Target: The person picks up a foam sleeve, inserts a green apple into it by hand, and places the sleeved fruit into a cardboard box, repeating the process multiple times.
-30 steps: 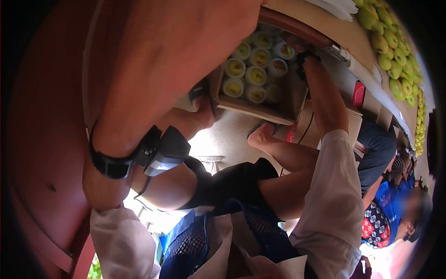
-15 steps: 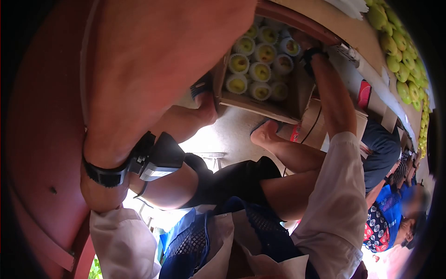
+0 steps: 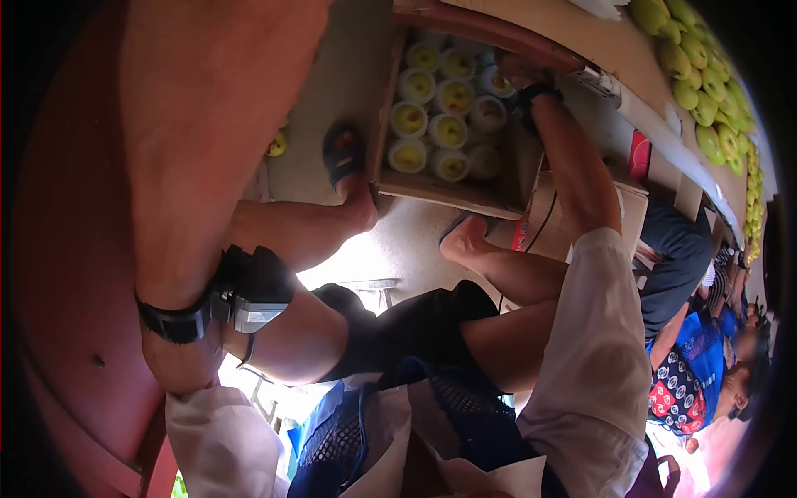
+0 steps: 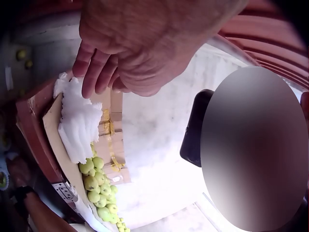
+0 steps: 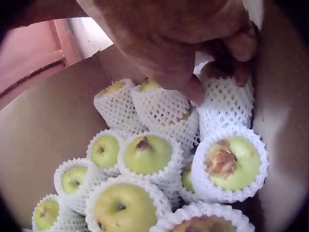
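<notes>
My right hand (image 5: 178, 43) reaches into a cardboard box (image 3: 448, 196) of yellow-green apples (image 5: 147, 157) in white foam net sleeves. Its thumb and fingers grip the top of a sleeved apple (image 5: 226, 106) against the box's side wall. Beside it sits another sleeved apple (image 5: 231, 164) with a brown, damaged patch. My left hand (image 4: 130, 53) is beyond the top of the head view. In the left wrist view its fingers hang loosely, fingertips right at a pile of white foam sleeves (image 4: 79, 123) on the stand; nothing shows in its grip.
Loose green apples (image 4: 99, 186) lie on the cardboard-lined stand, whose reddish-brown edge (image 3: 498, 33) overhangs the box. A reddish panel (image 3: 75, 249) borders my left side. Another cardboard box (image 3: 573, 207) stands by my right arm. Another person (image 3: 689, 373) is at the far right.
My left forearm has swung left in the head view, uncovering the slippered foot and the floor left of the box. My right hand stays at the same corner of the box.
</notes>
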### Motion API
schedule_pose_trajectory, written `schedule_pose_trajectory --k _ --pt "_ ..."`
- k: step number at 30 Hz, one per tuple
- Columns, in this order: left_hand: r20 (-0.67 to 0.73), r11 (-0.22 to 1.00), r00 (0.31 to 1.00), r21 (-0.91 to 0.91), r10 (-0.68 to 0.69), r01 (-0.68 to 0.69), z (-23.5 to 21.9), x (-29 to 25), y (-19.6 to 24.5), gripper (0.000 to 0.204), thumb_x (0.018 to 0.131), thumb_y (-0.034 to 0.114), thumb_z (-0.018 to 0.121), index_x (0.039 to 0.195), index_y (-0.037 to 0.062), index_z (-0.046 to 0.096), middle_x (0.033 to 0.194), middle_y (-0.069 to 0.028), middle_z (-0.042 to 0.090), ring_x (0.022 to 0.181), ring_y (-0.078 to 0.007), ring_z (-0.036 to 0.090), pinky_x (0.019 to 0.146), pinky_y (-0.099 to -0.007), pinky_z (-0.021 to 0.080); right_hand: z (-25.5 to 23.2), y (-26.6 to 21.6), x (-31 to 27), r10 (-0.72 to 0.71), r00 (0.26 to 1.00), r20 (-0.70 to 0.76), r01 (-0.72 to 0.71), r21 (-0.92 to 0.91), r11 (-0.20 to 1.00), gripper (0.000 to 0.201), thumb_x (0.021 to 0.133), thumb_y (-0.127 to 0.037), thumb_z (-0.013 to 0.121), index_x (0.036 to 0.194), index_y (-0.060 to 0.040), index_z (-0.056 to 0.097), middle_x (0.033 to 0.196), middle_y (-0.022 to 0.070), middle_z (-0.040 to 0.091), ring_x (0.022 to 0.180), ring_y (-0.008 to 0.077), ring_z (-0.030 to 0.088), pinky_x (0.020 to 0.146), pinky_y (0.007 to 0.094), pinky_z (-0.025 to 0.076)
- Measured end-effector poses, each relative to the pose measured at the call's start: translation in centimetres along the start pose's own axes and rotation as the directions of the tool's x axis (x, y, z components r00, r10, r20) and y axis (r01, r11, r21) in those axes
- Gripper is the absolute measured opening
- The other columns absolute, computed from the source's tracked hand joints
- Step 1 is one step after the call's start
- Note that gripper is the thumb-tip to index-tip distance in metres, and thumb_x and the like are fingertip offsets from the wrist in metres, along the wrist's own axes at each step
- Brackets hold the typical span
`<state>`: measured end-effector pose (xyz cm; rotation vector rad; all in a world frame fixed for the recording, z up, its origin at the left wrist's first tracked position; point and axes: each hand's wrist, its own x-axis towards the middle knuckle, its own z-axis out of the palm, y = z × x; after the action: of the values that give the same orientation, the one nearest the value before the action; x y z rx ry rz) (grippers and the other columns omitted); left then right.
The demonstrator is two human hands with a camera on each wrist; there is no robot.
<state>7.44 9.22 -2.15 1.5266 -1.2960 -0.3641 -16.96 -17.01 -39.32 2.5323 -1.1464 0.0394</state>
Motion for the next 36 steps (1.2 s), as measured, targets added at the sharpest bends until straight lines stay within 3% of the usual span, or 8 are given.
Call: schedule_pose_trajectory --k 8,12,18,19,23,26,29,36 --pt "-0.072 0.992 0.992 0.075 0.105 -0.099 0.4 0.6 -1.3 0.015 0.095 0.002 0.062 0.111 -0.0008 0.062 0.094 -0.0036 0.063 0.082 -0.0081 0.062 0.071 -0.0216 0.049 -6.1 -1.3 -2.0 0.02 0.999 0.045 -0.024 0.109 0.994 0.032 0.09 -0.023 0.064 0.113 -0.0008 0.066 0.11 0.0199 0.07 0.103 0.0384 0.068 0.087 0.0525 0.053" --pt "0.084 0.988 0.985 -0.035 -0.148 0.151 -1.2 1.2 -1.2 0.017 0.094 0.002 0.064 0.11 0.0009 0.062 0.091 -0.0021 0.063 0.073 -0.0074 0.059 0.062 -0.0228 0.048 -10.3 -2.7 -4.3 0.084 0.962 0.26 -0.162 0.295 0.942 0.037 0.091 -0.014 0.056 0.125 0.0011 0.063 0.114 0.0253 0.069 0.098 0.0402 0.07 0.086 0.0487 0.056" --pt "0.117 0.971 0.967 0.101 -0.227 0.216 -0.8 1.5 -1.5 0.031 0.095 0.035 0.071 0.104 0.0056 0.072 0.083 0.001 0.067 0.075 -0.0063 0.062 0.066 -0.0235 0.048 -18.0 -4.2 -7.3 -0.414 0.726 0.549 0.209 0.398 0.893 0.039 0.089 -0.015 0.059 0.127 -0.008 0.059 0.101 0.0227 0.069 0.089 0.0418 0.069 0.072 0.0509 0.056" --pt "0.028 0.977 0.979 0.082 -0.202 0.199 -0.2 1.2 -0.4 0.025 0.095 0.03 0.072 0.09 0.005 0.072 0.064 0.0039 0.056 0.056 -0.0035 0.051 0.052 -0.0235 0.04 -19.7 -4.3 -7.9 -0.483 0.769 0.419 0.249 0.499 0.83 0.039 0.089 -0.016 0.059 0.127 -0.0085 0.059 0.101 0.0206 0.069 0.091 0.0414 0.068 0.075 0.05 0.056" --pt "0.04 0.972 0.999 0.236 0.001 -0.01 0.1 1.9 -2.5 0.04 0.097 0.036 0.066 0.078 0.0001 0.063 0.065 -0.0209 0.059 0.061 -0.045 0.055 0.055 -0.0474 0.044 -27.6 -3.9 -8.1 -0.479 0.871 0.107 0.294 0.667 0.685 0.022 0.091 -0.02 0.063 0.11 -0.0097 0.066 0.098 0.0138 0.069 0.088 0.0371 0.069 0.076 0.048 0.055" --pt "0.064 0.982 0.998 0.191 -0.018 0.005 0.4 1.9 -2.4 0.041 0.097 0.036 0.066 0.078 -0.0004 0.061 0.068 -0.0214 0.061 0.063 -0.0447 0.055 0.056 -0.048 0.044 -31.2 -2.9 -7.3 -0.235 0.967 -0.094 0.235 0.677 0.698 0.02 0.092 -0.019 0.067 0.109 -0.0098 0.067 0.097 0.0091 0.069 0.084 0.0331 0.068 0.073 0.0442 0.055" --pt "0.048 0.969 0.998 0.238 0.05 -0.06 0.8 2.1 -3.0 0.035 0.098 0.032 0.068 0.083 0.0007 0.065 0.058 -0.0014 0.051 0.052 -0.0059 0.045 0.048 -0.0284 0.038 -33.6 -1.1 -5.5 0.122 0.954 -0.273 0.089 0.649 0.756 0.021 0.089 -0.017 0.069 0.11 -0.0118 0.066 0.096 0.0079 0.067 0.082 0.0321 0.067 0.07 0.0439 0.054" --pt "0.058 0.962 0.996 0.263 0.061 -0.075 1.8 2.0 -2.5 0.04 0.099 0.036 0.064 0.082 -0.0001 0.064 0.06 -0.0093 0.053 0.053 -0.0185 0.047 0.054 -0.0363 0.041 -33.2 2.2 -1.7 0.271 0.882 -0.386 -0.102 0.405 0.909 0.027 0.085 -0.015 0.072 0.111 -0.0158 0.065 0.103 0.006 0.06 0.095 0.0299 0.062 0.073 0.0434 0.053"
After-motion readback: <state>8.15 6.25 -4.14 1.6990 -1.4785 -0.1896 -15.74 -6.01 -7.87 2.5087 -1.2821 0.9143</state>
